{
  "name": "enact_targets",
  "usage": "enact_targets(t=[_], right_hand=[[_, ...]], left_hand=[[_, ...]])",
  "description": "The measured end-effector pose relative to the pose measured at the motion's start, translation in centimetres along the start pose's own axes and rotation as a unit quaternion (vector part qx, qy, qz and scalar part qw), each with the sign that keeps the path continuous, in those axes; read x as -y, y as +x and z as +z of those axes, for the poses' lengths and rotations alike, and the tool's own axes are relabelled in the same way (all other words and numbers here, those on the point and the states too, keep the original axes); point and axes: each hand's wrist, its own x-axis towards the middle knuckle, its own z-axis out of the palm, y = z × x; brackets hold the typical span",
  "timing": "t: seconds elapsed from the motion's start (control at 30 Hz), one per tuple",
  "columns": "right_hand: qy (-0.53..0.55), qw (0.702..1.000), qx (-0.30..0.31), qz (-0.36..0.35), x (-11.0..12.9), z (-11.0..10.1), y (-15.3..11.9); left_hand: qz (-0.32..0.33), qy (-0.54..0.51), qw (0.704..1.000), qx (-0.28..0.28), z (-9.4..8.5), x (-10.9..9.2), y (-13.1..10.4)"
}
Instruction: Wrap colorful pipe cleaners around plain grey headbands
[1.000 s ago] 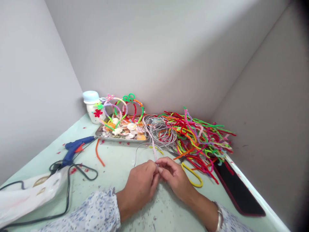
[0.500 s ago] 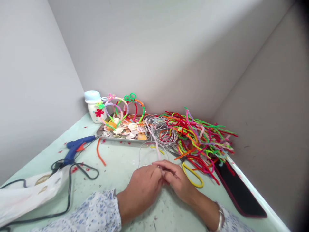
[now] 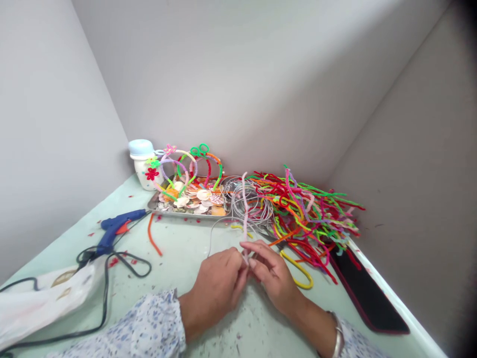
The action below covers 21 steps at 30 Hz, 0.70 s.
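A pale pink pipe cleaner point(image 3: 245, 209) rises upright from between my hands, its far end reaching over a coil of grey wire. My right hand point(image 3: 270, 271) pinches its lower part between thumb and fingers. Close against it, my left hand point(image 3: 219, 278) is closed, knuckles up, around a thin grey wire point(image 3: 210, 236) that curves out beyond both hands in a loop. The fingers hide where wire and pipe cleaner meet. Scissors with yellow handles point(image 3: 301, 276) lie just past my right hand, partly under loose pipe cleaners.
Behind are a metal tray point(image 3: 190, 215) of seashells, decorated hoops point(image 3: 179, 161), a white jar point(image 3: 143, 169) and the wire coil point(image 3: 257, 201). Many pipe cleaners point(image 3: 309, 209) heap at right, beside a dark phone-like slab point(image 3: 368, 293). A blue glue gun point(image 3: 115, 228) and cord lie left, near white bag-like material point(image 3: 55, 298).
The pale pink pipe cleaner has swung from a leftward slant to nearly upright. My right fingers have shifted slightly and more of the strand shows between my hands.
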Motion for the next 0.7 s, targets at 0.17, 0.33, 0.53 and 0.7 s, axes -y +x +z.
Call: enact_targets(t=[0.17,0.33,0.53,0.7], right_hand=[[-0.031,0.987,-0.150,-0.056,-0.1,0.1,-0.2],[0.013,0.995,-0.103,0.009,0.2,0.2,0.0],[0.213,0.967,-0.036,0.134,-0.3,0.4,0.7],[0.339,0.926,-0.045,0.158,-0.1,0.2,1.1]], left_hand=[[-0.108,-0.091,0.989,-0.029,-0.4,0.2,0.2],[-0.166,-0.166,0.971,-0.037,-0.2,0.1,0.2],[-0.172,-0.214,0.961,-0.032,-0.2,-0.3,0.0],[-0.156,-0.250,0.955,-0.027,-0.2,-0.6,-0.1]])
